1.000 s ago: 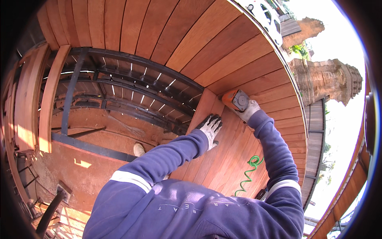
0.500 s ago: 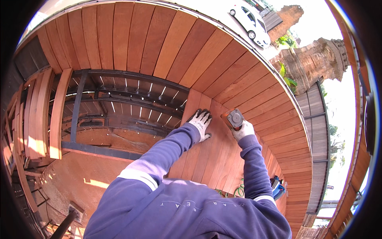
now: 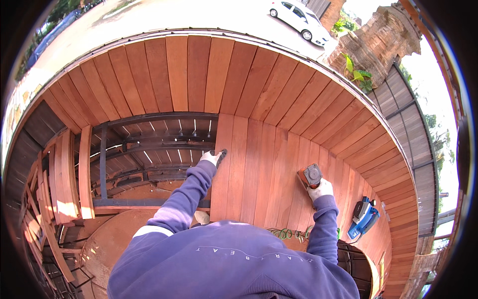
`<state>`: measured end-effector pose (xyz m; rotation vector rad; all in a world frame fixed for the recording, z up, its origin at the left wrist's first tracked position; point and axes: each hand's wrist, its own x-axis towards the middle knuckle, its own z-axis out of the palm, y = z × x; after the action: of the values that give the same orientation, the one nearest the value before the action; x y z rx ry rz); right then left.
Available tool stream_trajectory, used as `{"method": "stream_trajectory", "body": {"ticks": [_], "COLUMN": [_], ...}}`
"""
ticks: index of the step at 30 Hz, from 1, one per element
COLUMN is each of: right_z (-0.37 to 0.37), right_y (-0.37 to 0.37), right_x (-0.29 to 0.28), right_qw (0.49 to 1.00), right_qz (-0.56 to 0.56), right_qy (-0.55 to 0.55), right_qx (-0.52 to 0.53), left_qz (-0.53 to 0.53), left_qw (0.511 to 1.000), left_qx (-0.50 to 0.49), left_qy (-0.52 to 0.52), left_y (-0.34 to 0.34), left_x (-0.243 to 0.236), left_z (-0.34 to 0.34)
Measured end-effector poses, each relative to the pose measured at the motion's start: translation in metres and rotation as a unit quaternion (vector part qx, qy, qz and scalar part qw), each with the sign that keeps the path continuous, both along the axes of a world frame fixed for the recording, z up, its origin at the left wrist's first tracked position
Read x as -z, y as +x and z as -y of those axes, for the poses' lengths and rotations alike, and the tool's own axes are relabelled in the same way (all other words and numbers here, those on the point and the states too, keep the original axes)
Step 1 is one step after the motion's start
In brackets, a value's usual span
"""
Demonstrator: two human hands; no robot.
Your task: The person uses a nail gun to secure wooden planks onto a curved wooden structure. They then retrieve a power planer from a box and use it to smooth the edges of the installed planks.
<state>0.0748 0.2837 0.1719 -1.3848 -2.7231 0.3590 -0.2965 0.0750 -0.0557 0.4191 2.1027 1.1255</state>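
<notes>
My left hand (image 3: 212, 157), in a pale glove with dark fingertips, curls over the left edge of a reddish plank (image 3: 223, 189) beside the framed opening. To its right, my gloved right hand (image 3: 320, 190) grips an orange and grey power tool (image 3: 312, 174), held over the laid planks (image 3: 266, 169). A blue power planer (image 3: 362, 219) lies on the planks farther right. A coiled green hose (image 3: 279, 232) runs partly behind my body.
Dark metal framing (image 3: 103, 159) spans an opening above a brown floor (image 3: 114, 239). Loose boards (image 3: 64, 174) lean at the left. A curved band of planks (image 3: 199, 74) rings the work area. Beyond are a white car (image 3: 298, 22), a rocky column (image 3: 378, 40) and grey roofing (image 3: 408, 134).
My left hand has moved left to the plank's edge, its fingers now curled. The right hand and tool have shifted down relative to the planks. The view has tilted, showing more pavement and the planer.
</notes>
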Motion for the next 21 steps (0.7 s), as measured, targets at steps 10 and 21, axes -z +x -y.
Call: {"method": "stream_trajectory", "body": {"ticks": [10, 21], "right_z": [-0.001, 0.020], "right_y": [-0.008, 0.010], "right_x": [0.008, 0.028], "right_qw": [0.999, 0.990], "right_qz": [0.026, 0.103], "right_qy": [0.005, -0.035], "right_qx": [-0.033, -0.087], "left_qz": [-0.119, -0.397], "left_qw": [0.988, 0.869], "left_qx": [-0.048, 0.142], "left_qy": [-0.081, -0.259], "left_y": [0.033, 0.107], "left_x": [-0.055, -0.125], "left_z": [-0.011, -0.027]}}
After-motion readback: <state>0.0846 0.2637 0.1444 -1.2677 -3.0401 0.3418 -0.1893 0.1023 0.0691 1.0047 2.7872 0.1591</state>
